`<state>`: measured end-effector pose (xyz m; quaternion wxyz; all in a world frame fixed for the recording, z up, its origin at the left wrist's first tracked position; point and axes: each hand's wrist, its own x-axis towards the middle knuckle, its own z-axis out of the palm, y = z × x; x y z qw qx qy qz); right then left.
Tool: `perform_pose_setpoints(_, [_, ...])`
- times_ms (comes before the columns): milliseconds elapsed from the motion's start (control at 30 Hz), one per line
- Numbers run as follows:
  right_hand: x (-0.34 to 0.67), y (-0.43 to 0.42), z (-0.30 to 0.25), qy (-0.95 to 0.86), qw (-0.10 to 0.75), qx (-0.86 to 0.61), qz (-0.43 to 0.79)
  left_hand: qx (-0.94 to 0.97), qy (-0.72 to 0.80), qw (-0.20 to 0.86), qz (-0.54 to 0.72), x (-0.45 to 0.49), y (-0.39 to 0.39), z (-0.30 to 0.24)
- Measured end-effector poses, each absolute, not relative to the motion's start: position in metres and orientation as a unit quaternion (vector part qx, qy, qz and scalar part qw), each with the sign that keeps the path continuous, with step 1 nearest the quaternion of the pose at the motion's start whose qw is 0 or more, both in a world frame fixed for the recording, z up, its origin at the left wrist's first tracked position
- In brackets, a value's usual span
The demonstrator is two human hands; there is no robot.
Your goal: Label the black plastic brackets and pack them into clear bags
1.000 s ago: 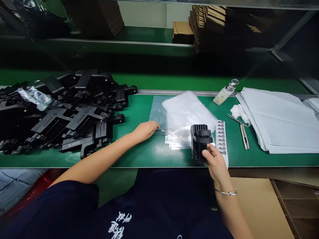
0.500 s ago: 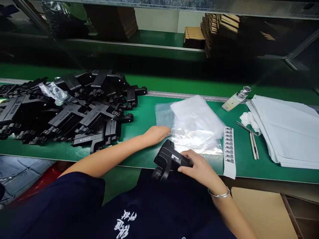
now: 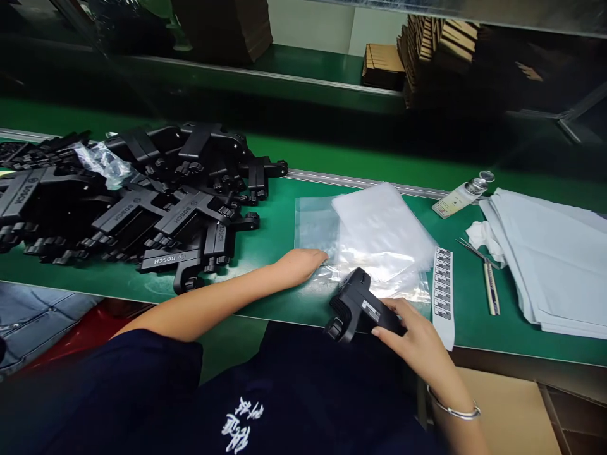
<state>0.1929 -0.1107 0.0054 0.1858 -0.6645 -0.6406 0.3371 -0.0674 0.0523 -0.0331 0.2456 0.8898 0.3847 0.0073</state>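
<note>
My right hand point(image 3: 417, 341) is closed around one end of a black plastic bracket point(image 3: 363, 309) that carries a small white label. This bracket is held tilted over the front edge of the bench. My left hand point(image 3: 301, 265) has its fingers closed at the left edge of a clear plastic bag point(image 3: 315, 224); the fingertips are partly hidden. Beside that bag lies a stack of frosted plastic bags point(image 3: 384, 227). A strip of printed labels point(image 3: 443, 291) is just right of the stack.
Several black Bosch brackets point(image 3: 184, 212) are heaped on the left. A bottle point(image 3: 462, 196), tweezers point(image 3: 477, 249), a cutter knife point(image 3: 492, 287) and white sheets point(image 3: 559, 259) lie on the right. Folded cardboard point(image 3: 384, 63) sits on the back shelf. Another person's jeans point(image 3: 38, 322) show at lower left.
My right hand has moved right with the bracket, away from my left hand. My left hand stays at the bag's edge. The camera view has shifted slightly.
</note>
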Motion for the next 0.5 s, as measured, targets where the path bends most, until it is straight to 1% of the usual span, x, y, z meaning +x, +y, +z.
perform_pose_setpoints(133, [0.182,-0.106,0.012,-0.636,0.199,-0.639,0.384,0.878,0.39,0.274,0.028,-0.064,0.053,-0.03])
perform_pose_setpoints(267, [0.16,-0.087,0.008,-0.603,0.224,-0.569,0.512,0.869,0.371,0.325,0.044,-0.059,0.061,-0.032])
perform_pose_setpoints(333, [0.158,-0.081,0.0,-0.561,0.246,-0.56,0.558,0.865,0.35,0.359,0.038,-0.063,0.064,-0.033])
perform_pose_setpoints(400, [0.161,-0.079,-0.008,-0.539,0.258,-0.593,0.54,0.86,0.336,0.382,0.035,-0.068,0.063,-0.031])
perform_pose_setpoints(433, [0.163,-0.08,-0.011,-0.544,0.256,-0.623,0.5,0.859,0.337,0.383,0.041,-0.071,0.06,-0.029])
perform_pose_setpoints(500, [0.165,-0.083,-0.015,-0.58,0.236,-0.683,0.376,0.862,0.351,0.359,0.063,-0.072,0.05,-0.021])
